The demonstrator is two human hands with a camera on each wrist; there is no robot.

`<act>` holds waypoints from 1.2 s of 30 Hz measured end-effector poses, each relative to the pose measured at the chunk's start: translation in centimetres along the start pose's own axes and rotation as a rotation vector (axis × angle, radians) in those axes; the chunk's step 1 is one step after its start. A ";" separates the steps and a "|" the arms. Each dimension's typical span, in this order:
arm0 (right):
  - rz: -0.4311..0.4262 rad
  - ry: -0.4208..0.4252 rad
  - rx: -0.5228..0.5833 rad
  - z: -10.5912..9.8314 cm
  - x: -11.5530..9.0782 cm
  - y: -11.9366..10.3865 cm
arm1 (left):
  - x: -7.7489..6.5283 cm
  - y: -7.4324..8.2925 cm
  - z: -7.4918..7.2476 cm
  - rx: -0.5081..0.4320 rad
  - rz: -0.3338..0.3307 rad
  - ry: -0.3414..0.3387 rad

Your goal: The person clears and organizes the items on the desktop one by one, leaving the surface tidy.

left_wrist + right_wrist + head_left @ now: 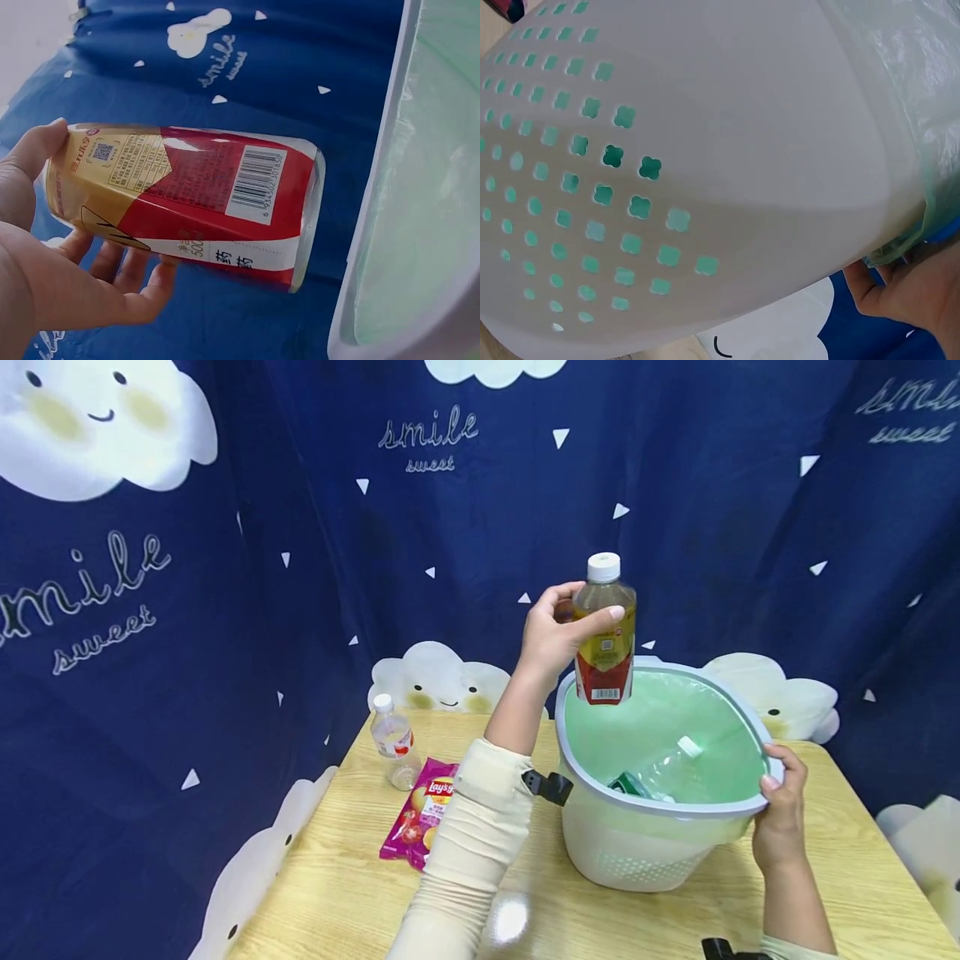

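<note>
My left hand (555, 631) grips a plastic drink bottle (606, 647) with a white cap and a red and gold label. The bottle is upright, held over the left rim of a white basket-like bin (637, 852). In the left wrist view the thumb and fingers wrap the bottle (202, 195) near its upper part. My right hand (783, 806) holds the bin's right rim, thumb on the near side. A green plastic bag lines the bin (765, 135). Inside lie a clear bottle (671, 768) with a white cap and a small dark green item (628, 785).
To the left on the wooden table (315, 885) stands an empty clear bottle (395, 747) with a white cap. A purple Lay's chip bag (416, 818) lies beside it, partly behind my left sleeve. A blue curtain (480, 527) hangs behind the table.
</note>
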State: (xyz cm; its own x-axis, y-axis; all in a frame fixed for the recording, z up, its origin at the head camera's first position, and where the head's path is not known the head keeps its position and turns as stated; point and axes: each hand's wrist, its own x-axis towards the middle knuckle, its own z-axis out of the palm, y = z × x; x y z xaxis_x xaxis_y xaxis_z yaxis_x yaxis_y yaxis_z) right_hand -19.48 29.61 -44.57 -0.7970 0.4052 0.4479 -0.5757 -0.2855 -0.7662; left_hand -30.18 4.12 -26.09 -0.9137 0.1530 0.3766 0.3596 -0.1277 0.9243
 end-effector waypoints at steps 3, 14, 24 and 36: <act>0.004 -0.001 -0.003 0.0 0.0 -0.1 | 0.5 0.1 0.4 -0.012 -0.042 -0.020; 0.023 -0.025 -0.046 -0.2 0.0 -0.7 | 2.2 -0.6 2.6 -0.077 -0.222 -0.084; 0.074 -0.036 -0.111 -0.4 -0.1 -0.9 | 3.6 -3.1 3.3 -0.096 -0.412 -0.132; 0.070 -0.054 -0.142 -0.7 0.1 -0.8 | 4.8 -5.7 1.6 -0.062 -0.625 -0.304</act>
State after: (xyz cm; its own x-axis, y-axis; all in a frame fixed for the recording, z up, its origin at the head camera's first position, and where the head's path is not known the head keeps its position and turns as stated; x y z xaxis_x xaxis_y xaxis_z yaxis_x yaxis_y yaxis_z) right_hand -18.94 30.47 -44.23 -0.8451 0.3406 0.4120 -0.4896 -0.1840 -0.8523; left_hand -36.34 7.15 -29.43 -0.8488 0.4829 -0.2154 -0.2358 0.0190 0.9716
